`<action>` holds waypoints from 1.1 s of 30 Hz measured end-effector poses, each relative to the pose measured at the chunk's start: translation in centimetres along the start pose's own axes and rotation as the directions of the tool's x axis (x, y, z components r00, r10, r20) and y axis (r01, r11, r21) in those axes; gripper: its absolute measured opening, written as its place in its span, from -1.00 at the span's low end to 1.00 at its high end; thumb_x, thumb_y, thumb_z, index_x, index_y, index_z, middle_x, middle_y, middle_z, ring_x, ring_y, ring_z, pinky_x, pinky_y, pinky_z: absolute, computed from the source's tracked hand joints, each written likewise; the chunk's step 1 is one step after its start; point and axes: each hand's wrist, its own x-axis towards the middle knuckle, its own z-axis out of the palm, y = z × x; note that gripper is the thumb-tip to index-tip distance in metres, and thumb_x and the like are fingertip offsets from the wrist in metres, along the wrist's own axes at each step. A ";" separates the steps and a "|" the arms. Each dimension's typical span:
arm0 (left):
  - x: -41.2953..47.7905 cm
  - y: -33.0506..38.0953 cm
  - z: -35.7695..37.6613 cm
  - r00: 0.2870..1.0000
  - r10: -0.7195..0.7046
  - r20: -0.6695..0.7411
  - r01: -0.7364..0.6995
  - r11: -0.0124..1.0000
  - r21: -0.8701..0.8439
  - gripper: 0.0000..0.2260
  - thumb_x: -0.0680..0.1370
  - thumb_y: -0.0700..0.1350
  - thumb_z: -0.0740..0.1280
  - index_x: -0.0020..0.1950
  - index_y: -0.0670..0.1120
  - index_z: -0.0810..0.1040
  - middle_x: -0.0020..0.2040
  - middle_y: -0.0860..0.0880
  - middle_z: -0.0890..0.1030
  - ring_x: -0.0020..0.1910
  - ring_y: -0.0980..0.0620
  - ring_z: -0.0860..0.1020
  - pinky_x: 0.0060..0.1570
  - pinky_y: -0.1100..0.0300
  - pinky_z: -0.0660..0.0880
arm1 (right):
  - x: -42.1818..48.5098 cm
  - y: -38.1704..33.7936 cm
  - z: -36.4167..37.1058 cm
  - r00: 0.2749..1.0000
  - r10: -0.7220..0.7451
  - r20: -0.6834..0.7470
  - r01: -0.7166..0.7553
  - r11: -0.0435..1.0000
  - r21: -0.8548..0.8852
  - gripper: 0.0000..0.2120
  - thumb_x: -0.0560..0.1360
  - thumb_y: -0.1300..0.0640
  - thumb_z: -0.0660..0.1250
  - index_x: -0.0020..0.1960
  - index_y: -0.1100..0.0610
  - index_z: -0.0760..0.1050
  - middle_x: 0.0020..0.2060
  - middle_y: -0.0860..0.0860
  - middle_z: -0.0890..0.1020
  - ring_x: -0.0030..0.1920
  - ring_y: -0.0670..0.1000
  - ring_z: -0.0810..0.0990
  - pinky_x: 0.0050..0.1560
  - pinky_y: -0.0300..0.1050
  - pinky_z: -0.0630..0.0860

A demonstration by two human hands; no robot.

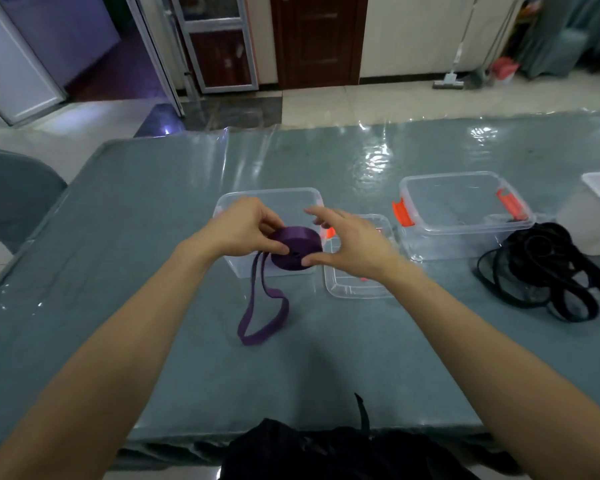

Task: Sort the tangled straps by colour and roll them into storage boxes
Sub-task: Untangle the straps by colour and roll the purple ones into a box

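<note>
Rolling the purple strap [297, 249] is the step in hand: we are holding its roll in the air over the clear box [267, 199] at the middle of the tabletop [153, 237]. Our left hand [243, 228] is gripping the roll, while our right hand [352, 244] is only touching its edge with the thumb, fingers spread. The loose tail [264, 317] is lying toward the near edge, so next we should wind it in tightly. This box and the orange-latched box [465, 216] seem to be holding nothing yet.

Looks domestic: tiled floor [361, 102], brown wooden door [317, 39] at 12, mop [448, 83] at 1, covered chair [11, 195] at 9, cloth-covered bench [153, 202].
</note>
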 end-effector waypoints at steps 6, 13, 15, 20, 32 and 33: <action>0.8 2.6 -1.8 0.995 0.081 0.051 -0.095 0.900 0.425 -0.81 0.41 0.11 0.63 -0.02 0.12 0.80 -0.26 0.15 0.74 -0.21 0.10 0.69 -0.08 -0.06 0.68 | 2.2 -1.6 -0.8 0.995 -0.054 0.087 0.068 0.985 -0.160 -0.65 0.48 -0.27 0.55 0.09 -0.04 0.68 -0.10 -0.11 0.74 -0.11 0.02 0.65 -0.04 0.03 0.62; 0.1 0.5 -2.5 0.999 0.038 -0.008 -0.039 0.993 -0.109 -0.74 0.36 0.03 0.74 0.01 0.15 0.82 -0.13 0.11 0.80 -0.08 0.13 0.78 0.03 0.20 0.70 | 2.0 -1.0 -1.1 0.992 0.048 0.114 -0.092 0.902 0.421 -0.79 0.51 0.03 0.62 0.05 0.10 0.72 -0.32 0.03 0.75 -0.32 0.05 0.78 -0.05 0.14 0.74; -0.4 -0.7 -1.9 0.998 0.042 -0.049 -0.056 0.935 -0.350 -0.69 0.36 -0.04 0.73 0.07 0.11 0.82 -0.02 0.02 0.82 0.02 0.04 0.79 0.10 0.25 0.68 | 1.9 -0.6 -1.4 0.994 0.068 0.081 -0.101 0.830 0.548 -0.77 0.50 0.08 0.64 0.11 0.12 0.74 -0.25 0.11 0.77 -0.27 0.15 0.78 -0.02 0.20 0.74; -0.8 -1.8 -0.2 0.989 0.036 -0.143 -0.114 0.804 -0.584 -0.63 0.40 -0.06 0.68 0.20 0.02 0.80 0.10 -0.07 0.80 0.15 -0.06 0.77 0.18 0.26 0.64 | 1.8 0.8 -1.8 0.992 0.128 0.004 -0.073 0.544 0.836 -0.74 0.50 0.16 0.63 0.17 0.17 0.75 -0.05 0.26 0.77 -0.21 0.32 0.76 -0.10 0.07 0.76; 1.3 2.2 -3.0 0.995 0.064 0.082 -0.092 0.913 0.398 -0.84 0.40 0.13 0.67 -0.11 0.14 0.80 -0.36 0.16 0.69 -0.31 0.17 0.65 -0.26 0.17 0.53 | 2.6 -0.5 -0.4 0.981 0.072 0.178 -0.112 0.967 0.227 -0.32 0.32 -0.30 0.67 0.34 -0.10 0.57 0.15 -0.17 0.71 -0.44 -0.05 0.72 -0.22 -0.04 0.71; 1.6 2.9 -2.9 0.992 0.082 0.095 -0.118 0.867 0.484 -0.82 0.39 0.16 0.65 -0.12 0.12 0.79 -0.40 0.15 0.65 -0.34 0.17 0.60 -0.30 0.16 0.47 | 3.0 -1.1 -0.2 0.981 0.043 0.187 -0.081 0.976 0.201 -0.46 0.38 -0.22 0.66 0.26 -0.05 0.61 0.11 -0.14 0.73 -0.45 -0.06 0.72 -0.17 0.04 0.72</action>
